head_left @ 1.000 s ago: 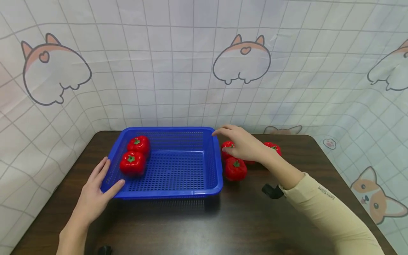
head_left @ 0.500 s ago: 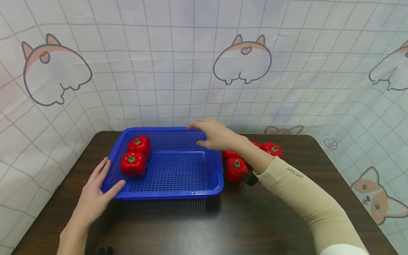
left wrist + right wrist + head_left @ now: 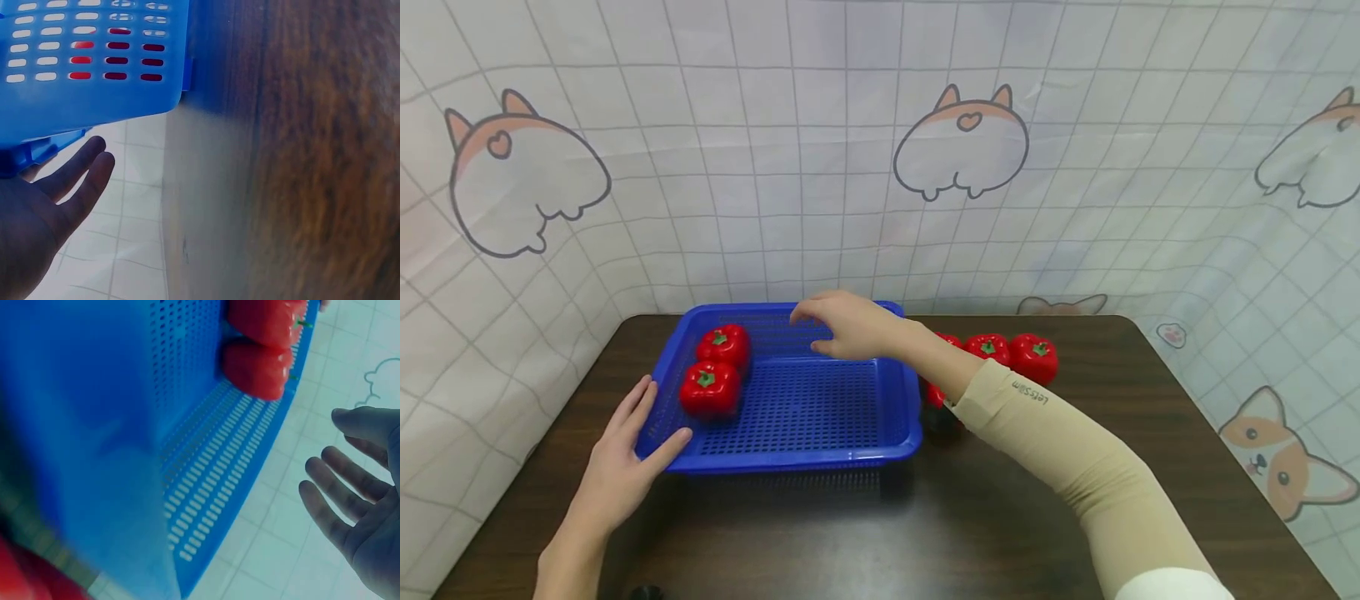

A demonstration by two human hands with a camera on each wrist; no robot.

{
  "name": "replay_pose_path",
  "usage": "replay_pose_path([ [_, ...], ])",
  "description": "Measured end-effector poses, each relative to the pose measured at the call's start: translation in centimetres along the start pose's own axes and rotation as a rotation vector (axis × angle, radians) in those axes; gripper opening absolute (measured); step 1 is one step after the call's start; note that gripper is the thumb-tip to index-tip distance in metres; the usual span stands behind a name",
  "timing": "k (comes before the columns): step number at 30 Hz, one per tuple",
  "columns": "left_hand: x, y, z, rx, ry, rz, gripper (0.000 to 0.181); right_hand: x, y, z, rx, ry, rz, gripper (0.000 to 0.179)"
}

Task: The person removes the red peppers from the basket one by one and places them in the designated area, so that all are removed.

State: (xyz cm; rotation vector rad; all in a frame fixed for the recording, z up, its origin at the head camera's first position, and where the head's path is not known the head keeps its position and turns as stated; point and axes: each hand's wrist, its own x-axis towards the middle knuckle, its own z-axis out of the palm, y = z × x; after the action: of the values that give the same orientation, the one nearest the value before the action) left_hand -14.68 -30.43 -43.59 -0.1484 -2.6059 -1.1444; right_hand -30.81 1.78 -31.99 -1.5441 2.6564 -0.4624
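Note:
A blue perforated plastic basket (image 3: 805, 460) stands on the table. Two red bell peppers with green stems, a front one (image 3: 710, 390) and a rear one (image 3: 724, 344), sit inside at its left end. My left hand (image 3: 613, 471) rests on the basket's left front corner, fingers straight along the rim. Above the basket's back half hovers my right hand (image 3: 861, 325), fingers spread and loosely bent with nothing between them; the right wrist view shows the same bare palm (image 3: 375, 531). Several more red bell peppers (image 3: 1033, 358) lie right of the basket, partly hidden by the right forearm.
The dark wooden table (image 3: 790, 542) runs up to a white gridded curtain (image 3: 820, 192) with dog drawings behind and at both sides. The right sleeve (image 3: 1060, 450) crosses over the peppers on the right. A small black object (image 3: 646, 592) shows at the bottom edge.
My right hand has moved left from above the right-hand peppers, across the basket's right rim, to over its back half, carrying nothing. The left hand and the basket stay put.

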Motion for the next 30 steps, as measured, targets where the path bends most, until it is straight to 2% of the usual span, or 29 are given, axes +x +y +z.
replay_pose_path([
  [5,0.1,0.0,0.2,-0.002,-0.003,-0.002,0.084,1.2,-0.9,0.7,-0.005,-0.012,-0.023,0.035],
  [11,0.3,0.0,0.3,-0.002,0.000,0.005,0.084,2.8,-1.7,1.6,0.017,-0.096,-0.023,0.038],
  [17,0.2,0.2,0.4,0.001,-0.003,-0.002,0.085,4.4,-2.2,2.3,0.050,-0.186,-0.040,0.047],
  [22,0.1,0.3,0.5,0.002,-0.001,-0.001,0.085,5.4,-2.5,2.9,0.034,-0.260,-0.017,0.056],
  [30,-0.1,0.3,0.3,0.009,0.003,-0.004,0.084,7.2,-3.7,4.6,0.003,-0.307,-0.031,0.066],
])
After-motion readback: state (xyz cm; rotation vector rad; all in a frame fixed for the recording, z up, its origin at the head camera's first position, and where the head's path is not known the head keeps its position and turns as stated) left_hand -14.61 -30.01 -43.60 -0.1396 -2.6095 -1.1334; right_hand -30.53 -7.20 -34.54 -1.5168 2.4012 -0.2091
